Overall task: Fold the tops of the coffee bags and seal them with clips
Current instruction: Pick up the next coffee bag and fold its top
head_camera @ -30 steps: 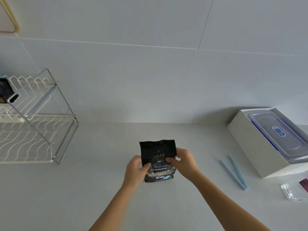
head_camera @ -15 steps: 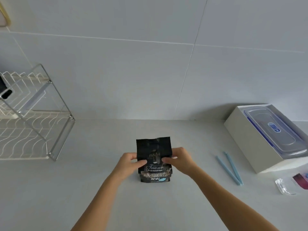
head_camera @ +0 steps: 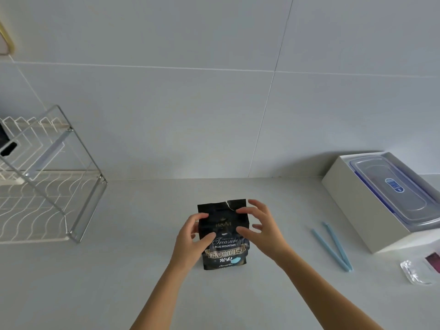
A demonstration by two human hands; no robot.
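Note:
A black coffee bag [head_camera: 225,248] stands upright on the grey counter, its top edge unfolded with a small tear near the middle. My left hand [head_camera: 190,239] grips the bag's left side, thumb on the front and fingers round the edge. My right hand [head_camera: 262,229] is at the bag's upper right with its fingers spread; only the thumb and index fingertip touch the front. A long light-blue sealing clip [head_camera: 333,248] lies open in a V on the counter to the right, well apart from both hands.
A wire dish rack [head_camera: 47,186] stands at the left. A white box [head_camera: 352,206] holding a clear lidded container [head_camera: 390,194] sits at the right by the wall. A clear wrapper [head_camera: 414,273] and a dark red packet [head_camera: 433,260] lie at the right edge.
My right hand has let go of its pinch on the bag and spread its fingers near the top. My left hand has slid slightly up the left side.

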